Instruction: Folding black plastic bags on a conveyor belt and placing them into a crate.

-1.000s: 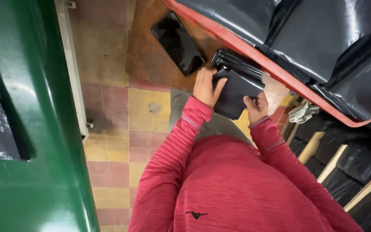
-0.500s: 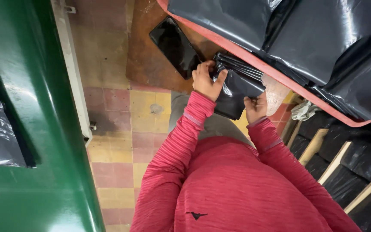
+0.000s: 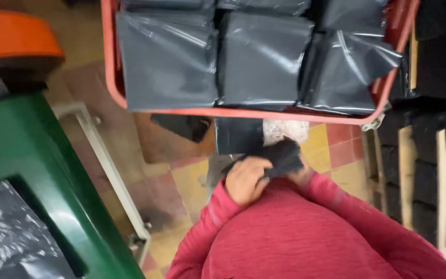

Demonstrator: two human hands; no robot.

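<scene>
A dark plastic bag [image 3: 284,155] is bunched between both hands close against the person's red-sleeved chest, just below the red crate's [image 3: 110,77] near rim. The left hand [image 3: 247,180] is closed on it; the right hand [image 3: 301,176] is mostly hidden behind it, so its grip cannot be told. The step looks like gathering or folding the bag. Folded grey bags [image 3: 264,57] fill the crate. A green machine [image 3: 32,170] stands left of it, stacked dark bundles [image 3: 442,155] right.
</scene>
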